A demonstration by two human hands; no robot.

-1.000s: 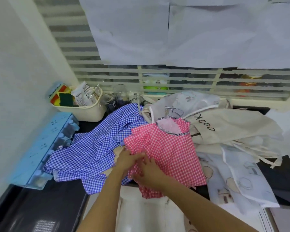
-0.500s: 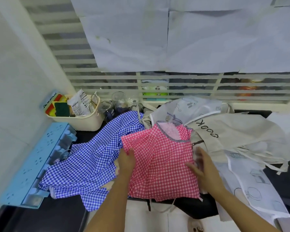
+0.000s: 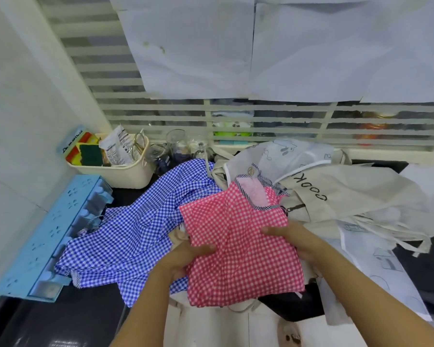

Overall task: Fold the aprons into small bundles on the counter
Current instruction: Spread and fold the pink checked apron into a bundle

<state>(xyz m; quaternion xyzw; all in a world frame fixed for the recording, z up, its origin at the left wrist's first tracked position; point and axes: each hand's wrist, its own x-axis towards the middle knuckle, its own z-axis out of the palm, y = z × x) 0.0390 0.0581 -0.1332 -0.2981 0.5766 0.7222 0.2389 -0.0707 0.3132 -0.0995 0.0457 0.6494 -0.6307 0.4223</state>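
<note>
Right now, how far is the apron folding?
Done: no finished bundle shows. In hand: the left hand and the right hand grip the pink checked apron by its side edges, partly folded. Left: the blue checked apron, the cream COOK apron and a white printed apron lie loose on the counter.

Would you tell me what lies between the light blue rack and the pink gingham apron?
The blue gingham apron lies crumpled across that stretch, seen in the head view.

Both forearms are bare as far up as I can see them, and the left hand (image 3: 186, 256) and right hand (image 3: 298, 240) are bare too. Pale cream cloth (image 3: 211, 326) beneath may be clothing; I can't tell.
</note>
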